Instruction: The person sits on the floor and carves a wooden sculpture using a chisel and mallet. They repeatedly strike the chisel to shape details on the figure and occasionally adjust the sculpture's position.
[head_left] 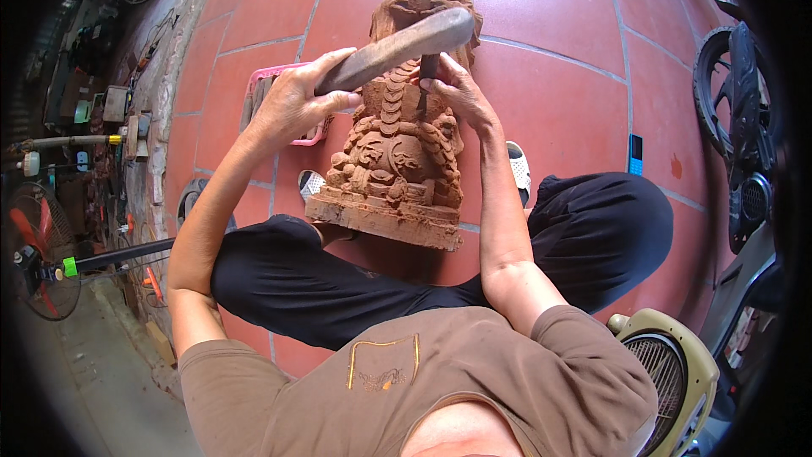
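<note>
Fan (668, 372), near right; carving (397, 152), centre, upright on floor (558, 110) between the knees; right hand (457, 89) grasping chisel (425, 76) against carving; left hand (296, 101) clenched round mallet (397, 49); pink basket (262, 80) behind, left.

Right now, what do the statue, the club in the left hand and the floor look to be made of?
Statue: probably wood, reddish-brown, matte, raw, with carved scales and a rough-cut base. Club: apparently wood, grey-brown, worn smooth. Floor: likely terracotta tile, red squares with pale joints.
</note>
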The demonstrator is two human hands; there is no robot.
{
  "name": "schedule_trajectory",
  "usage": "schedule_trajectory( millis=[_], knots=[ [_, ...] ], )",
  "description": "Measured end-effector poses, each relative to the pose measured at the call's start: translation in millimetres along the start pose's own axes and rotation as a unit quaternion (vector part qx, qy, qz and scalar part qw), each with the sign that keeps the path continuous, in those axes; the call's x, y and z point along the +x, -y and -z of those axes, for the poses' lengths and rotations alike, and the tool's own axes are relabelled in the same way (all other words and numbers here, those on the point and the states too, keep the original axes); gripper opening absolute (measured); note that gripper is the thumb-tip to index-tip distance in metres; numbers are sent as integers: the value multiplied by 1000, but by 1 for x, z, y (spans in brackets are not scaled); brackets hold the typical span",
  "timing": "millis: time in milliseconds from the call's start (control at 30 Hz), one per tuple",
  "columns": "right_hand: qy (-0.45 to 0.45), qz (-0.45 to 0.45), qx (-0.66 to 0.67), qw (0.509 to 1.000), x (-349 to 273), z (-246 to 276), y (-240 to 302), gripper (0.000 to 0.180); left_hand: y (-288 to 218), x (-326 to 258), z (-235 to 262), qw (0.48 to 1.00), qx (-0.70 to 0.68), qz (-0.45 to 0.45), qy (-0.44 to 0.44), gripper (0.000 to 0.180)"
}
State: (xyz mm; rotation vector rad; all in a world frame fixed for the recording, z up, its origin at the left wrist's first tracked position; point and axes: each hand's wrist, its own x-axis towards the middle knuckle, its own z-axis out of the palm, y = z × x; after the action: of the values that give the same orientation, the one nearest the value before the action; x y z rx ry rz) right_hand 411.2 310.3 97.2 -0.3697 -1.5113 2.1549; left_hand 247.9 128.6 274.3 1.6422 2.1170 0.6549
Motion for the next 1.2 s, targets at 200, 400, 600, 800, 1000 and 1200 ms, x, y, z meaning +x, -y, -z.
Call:
schedule_trajectory(
  millis=[200, 400, 600, 800, 1000, 1200],
  knots=[
    [-46, -21, -119, 992, 9, 6, -19, 27, -14, 6, 2, 998, -43, 38, -40, 65],
    [-47, -79, -124, 988, 0, 0, -12, 31, 6, 5, -4, 998, 36, 45, 9, 67],
    [-5, -58, -46, 997, 2, 11, -25, 33, 11, 4, -4, 998, -44, 41, -14, 65],
    [-14, -76, -76, 994, 0, 8, -21, 33, -5, 7, -1, 994, 24, 104, 26, 63],
    [-25, -66, -27, 997, -2, 13, -25, 37, 9, 3, -6, 995, -69, 68, -23, 65],
    [-30, -86, -15, 996, -6, 14, -23, 40, 2, 8, -7, 995, 48, 81, 46, 66]
  ],
)
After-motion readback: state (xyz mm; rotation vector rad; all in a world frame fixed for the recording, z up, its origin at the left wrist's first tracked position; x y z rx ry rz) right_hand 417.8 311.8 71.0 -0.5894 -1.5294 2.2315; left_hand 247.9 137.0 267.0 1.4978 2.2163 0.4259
